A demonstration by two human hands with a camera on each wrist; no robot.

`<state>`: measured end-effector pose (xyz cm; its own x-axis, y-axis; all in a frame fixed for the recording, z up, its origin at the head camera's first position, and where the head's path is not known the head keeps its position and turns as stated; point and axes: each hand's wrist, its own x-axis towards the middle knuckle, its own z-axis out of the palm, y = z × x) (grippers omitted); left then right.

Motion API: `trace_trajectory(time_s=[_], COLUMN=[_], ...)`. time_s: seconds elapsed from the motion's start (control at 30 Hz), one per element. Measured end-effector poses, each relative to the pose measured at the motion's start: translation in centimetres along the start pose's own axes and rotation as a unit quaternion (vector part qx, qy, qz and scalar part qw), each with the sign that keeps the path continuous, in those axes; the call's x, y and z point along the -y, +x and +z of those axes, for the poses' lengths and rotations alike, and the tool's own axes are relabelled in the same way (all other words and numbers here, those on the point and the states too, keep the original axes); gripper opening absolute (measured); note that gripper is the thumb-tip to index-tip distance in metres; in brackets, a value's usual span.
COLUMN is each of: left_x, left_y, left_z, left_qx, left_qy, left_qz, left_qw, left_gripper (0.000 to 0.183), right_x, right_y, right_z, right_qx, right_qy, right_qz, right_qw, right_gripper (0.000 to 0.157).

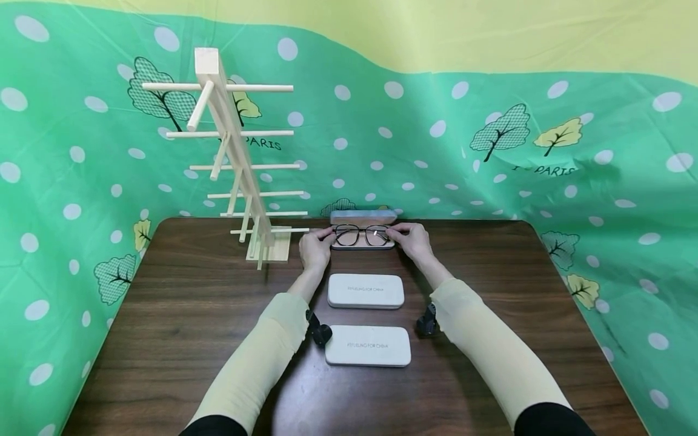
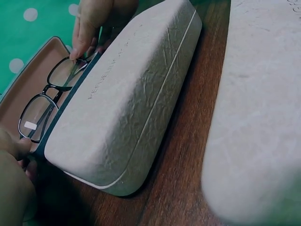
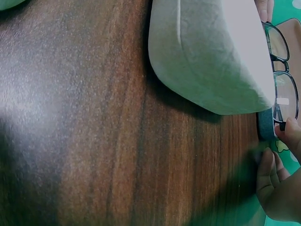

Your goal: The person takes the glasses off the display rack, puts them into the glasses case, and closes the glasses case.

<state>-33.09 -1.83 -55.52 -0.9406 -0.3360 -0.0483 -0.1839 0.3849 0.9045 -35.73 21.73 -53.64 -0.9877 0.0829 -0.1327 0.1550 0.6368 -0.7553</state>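
Observation:
Black-rimmed eyeglasses [image 1: 347,235] are held level between both hands, over an open glasses case [image 1: 349,247] at the table's far side. My left hand [image 1: 315,249] pinches their left end with thumb and fingers. At the other end, my right hand [image 1: 413,240] pinches the frame's right corner. A small white sticker shows on one lens [image 2: 30,125] in the left wrist view. The case's raised lid [image 1: 364,215] stands behind the glasses, its lining pinkish tan. Whether the glasses touch the case cannot be told.
Two closed white glasses cases, a farther one [image 1: 366,291] and a nearer one [image 1: 368,346], lie in line between the forearms. Left of my left hand stands a wooden rack [image 1: 235,142] with several pegs jutting out. A green patterned cloth [image 1: 436,157] hangs behind the brown table [image 1: 163,339].

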Motion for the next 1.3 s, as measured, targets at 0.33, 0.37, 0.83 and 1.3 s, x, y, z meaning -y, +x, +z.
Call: trace_trajectory(time_s=[0.33,0.37,0.83,1.3], left_x=[0.3,0.32,0.39,0.17], left_y=[-0.01,0.02,0.3,0.23], left_z=[-0.26,-0.28,-0.28,-0.48], left_qx=[0.002,0.002,0.011,0.028], left_qy=[-0.022,-0.022,-0.009,-0.015], left_qz=[0.001,0.0,0.003,-0.016], left_qw=[0.9998,0.9998,0.9999,0.9994], left_gripper=[0.018,0.018,0.017,0.046], right_x=[0.05,0.05,-0.32,-0.08], right_y=[0.18,0.2,0.49,0.46], right_z=[0.08,0.1,0.29,-0.5], right_qx=[0.001,0.0,-0.033,-0.006], right_qy=[-0.022,-0.029,-0.038,0.11], right_qz=[-0.012,-0.019,-0.03,0.036], right_qw=[1.0,0.999,0.998,0.993], right_gripper=[0.03,0.03,0.018,0.061])
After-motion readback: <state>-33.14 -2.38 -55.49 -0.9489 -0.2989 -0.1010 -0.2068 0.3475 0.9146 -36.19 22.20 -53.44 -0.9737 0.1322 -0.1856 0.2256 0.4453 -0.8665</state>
